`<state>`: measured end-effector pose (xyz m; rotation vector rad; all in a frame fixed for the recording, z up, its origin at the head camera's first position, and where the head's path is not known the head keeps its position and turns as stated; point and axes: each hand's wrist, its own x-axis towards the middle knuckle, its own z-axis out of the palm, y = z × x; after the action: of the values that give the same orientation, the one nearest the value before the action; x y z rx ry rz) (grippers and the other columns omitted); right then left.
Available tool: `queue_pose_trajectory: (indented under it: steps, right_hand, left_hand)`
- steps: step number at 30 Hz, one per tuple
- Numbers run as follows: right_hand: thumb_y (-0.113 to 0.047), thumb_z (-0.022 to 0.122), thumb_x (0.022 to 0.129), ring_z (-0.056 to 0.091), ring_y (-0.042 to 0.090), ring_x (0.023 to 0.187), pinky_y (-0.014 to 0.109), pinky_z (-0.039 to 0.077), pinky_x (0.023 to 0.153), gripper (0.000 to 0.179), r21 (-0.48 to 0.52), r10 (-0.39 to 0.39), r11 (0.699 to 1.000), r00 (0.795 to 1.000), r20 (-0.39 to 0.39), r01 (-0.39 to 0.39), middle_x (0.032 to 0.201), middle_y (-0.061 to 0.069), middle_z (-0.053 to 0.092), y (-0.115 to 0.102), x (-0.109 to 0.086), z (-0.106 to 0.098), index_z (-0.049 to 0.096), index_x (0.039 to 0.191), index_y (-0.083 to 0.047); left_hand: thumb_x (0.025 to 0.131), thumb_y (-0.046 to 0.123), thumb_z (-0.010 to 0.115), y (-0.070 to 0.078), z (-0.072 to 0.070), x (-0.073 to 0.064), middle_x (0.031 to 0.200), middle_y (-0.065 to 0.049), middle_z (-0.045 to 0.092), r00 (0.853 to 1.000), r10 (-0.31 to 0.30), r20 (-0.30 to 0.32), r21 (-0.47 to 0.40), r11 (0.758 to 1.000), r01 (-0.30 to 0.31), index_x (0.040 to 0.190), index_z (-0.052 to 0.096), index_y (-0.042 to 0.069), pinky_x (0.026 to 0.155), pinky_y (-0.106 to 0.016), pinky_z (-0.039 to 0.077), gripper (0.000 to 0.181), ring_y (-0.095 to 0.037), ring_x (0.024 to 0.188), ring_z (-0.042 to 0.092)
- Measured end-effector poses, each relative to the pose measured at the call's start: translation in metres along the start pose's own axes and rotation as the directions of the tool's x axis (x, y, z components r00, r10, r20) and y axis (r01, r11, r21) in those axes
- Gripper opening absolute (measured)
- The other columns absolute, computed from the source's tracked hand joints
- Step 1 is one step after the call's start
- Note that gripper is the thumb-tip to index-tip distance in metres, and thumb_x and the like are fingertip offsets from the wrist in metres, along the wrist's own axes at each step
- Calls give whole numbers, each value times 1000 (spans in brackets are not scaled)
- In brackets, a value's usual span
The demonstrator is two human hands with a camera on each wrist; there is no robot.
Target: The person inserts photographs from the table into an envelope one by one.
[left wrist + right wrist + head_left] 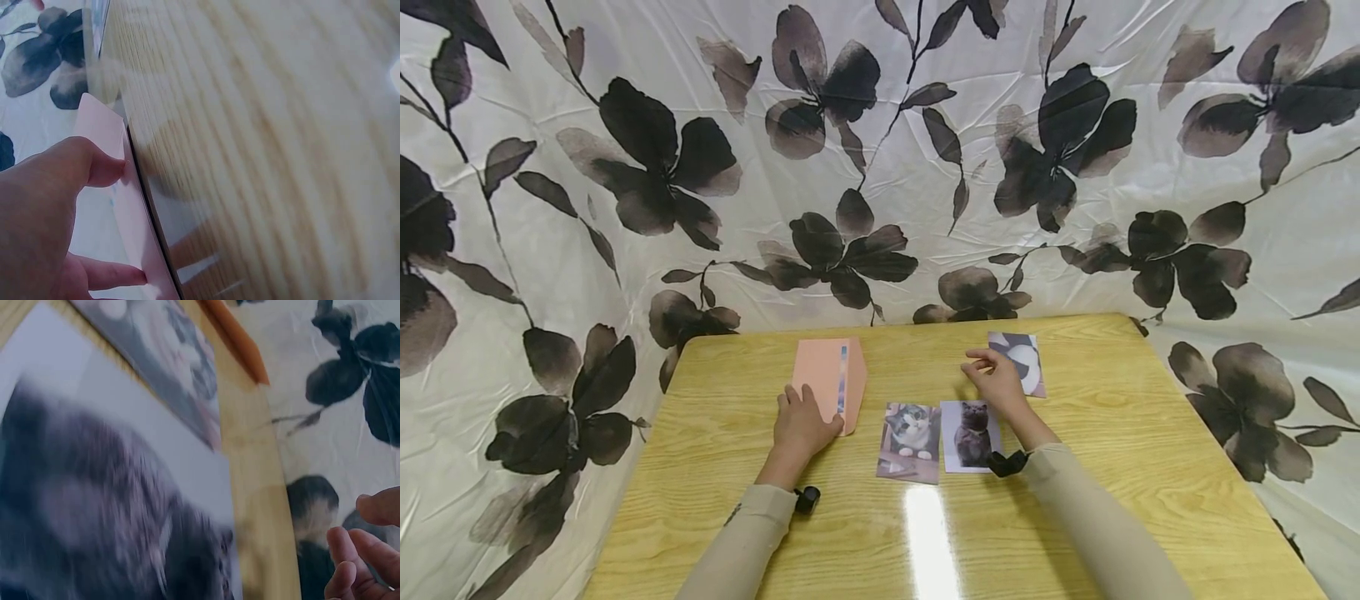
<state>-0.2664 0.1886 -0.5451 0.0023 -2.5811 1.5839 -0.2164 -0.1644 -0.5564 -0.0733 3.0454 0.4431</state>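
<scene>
My left hand (pixel 802 422) rests on a pink envelope (pixel 820 365) on the table, fingers spread and thumb near its lower right edge. Its flap (pixel 858 375) points right, and a narrow bluish picture strip (pixel 842 379) shows beside the flap. In the left wrist view, thumb and a finger press on the pink paper (pixel 134 219). Bent but holding nothing, my right hand (pixel 998 382) hovers above the table. Right beside it, partly covered, lies a photo card with a white shape (pixel 1026 358). Below the hand is a dark cat photo card (pixel 972 437).
A grey-and-white cat photo card (pixel 910 442) lies left of the dark cat card, between the hands. The wooden table (pixel 715 500) ends at the back against a floral cloth (pixel 850 167), which also hangs at both sides.
</scene>
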Motion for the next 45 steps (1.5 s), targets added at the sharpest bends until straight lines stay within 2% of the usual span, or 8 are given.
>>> queue_pose_trajectory:
  steps: [7, 13, 19, 22, 25, 31, 37, 45]
  right_hand:
    - [-17, 73, 103, 67, 36, 103, 36, 51, 86, 38, -30, 48, 998, 999, -13, -48, 110, 21, 73, 11, 2, -23, 70, 134, 4]
    - [-18, 72, 103, 68, 40, 108, 42, 53, 90, 36, -85, 61, 994, 997, -43, -64, 114, 24, 73, 21, 2, -40, 71, 132, 4]
    - [-18, 75, 100, 67, 31, 95, 30, 48, 76, 36, -88, 79, 992, 993, -87, -87, 108, 23, 74, 28, 3, -55, 72, 128, 5]
    - [-19, 74, 99, 65, 28, 89, 28, 46, 71, 40, -107, 108, 987, 990, -95, -118, 105, 21, 73, 31, 2, -62, 70, 129, 7]
    - [-24, 72, 101, 65, 33, 96, 31, 46, 76, 45, -146, 161, 974, 984, -80, -171, 112, 24, 72, 34, 2, -69, 67, 134, 6]
    - [-33, 69, 104, 62, 41, 113, 50, 50, 94, 58, -223, 267, 937, 963, -35, -268, 130, 29, 62, 41, 4, -81, 58, 145, 7]
    - [-37, 70, 101, 62, 44, 119, 55, 49, 100, 62, -303, 320, 897, 946, -58, -322, 135, 31, 62, 51, 6, -87, 57, 138, 10]
    - [-43, 72, 99, 59, 50, 121, 59, 48, 101, 63, -375, 336, 865, 940, -63, -334, 133, 35, 58, 58, 11, -89, 58, 129, 11]
  left_hand:
    - [98, 44, 68, 0, 2, 0, 162, -45, 27, 1000, 0, 0, 2, 1000, 0, 160, 33, -16, 98, -57, 56, 93, -56, 147, 34]
    - [98, 44, 69, 0, 1, -1, 161, -46, 28, 1000, 1, -2, 5, 1000, -1, 159, 33, -16, 94, -56, 58, 93, -57, 146, 34]
    - [98, 43, 69, -1, 0, 0, 161, -46, 27, 1000, 5, -4, -3, 1000, -5, 159, 33, -17, 90, -55, 59, 92, -57, 146, 34]
    - [98, 43, 69, -1, 0, 0, 162, -46, 26, 1000, 2, 1, -20, 1000, -2, 159, 33, -17, 88, -55, 60, 93, -57, 146, 33]
    - [98, 42, 69, 0, -1, -1, 162, -46, 26, 1000, -3, 5, -27, 1000, 3, 159, 32, -17, 85, -55, 60, 93, -57, 146, 33]
    - [98, 43, 69, 0, -2, -1, 161, -46, 27, 1000, 3, -2, -19, 1000, -3, 159, 33, -17, 86, -55, 60, 93, -57, 145, 34]
    - [97, 43, 70, 1, -2, 0, 160, -46, 29, 1000, 1, 0, -9, 1000, -1, 158, 34, -17, 83, -54, 60, 93, -56, 142, 37]
    - [97, 43, 69, 3, -3, 2, 160, -45, 28, 1000, -15, 11, -16, 1000, 15, 159, 33, -16, 82, -54, 60, 93, -56, 142, 36]
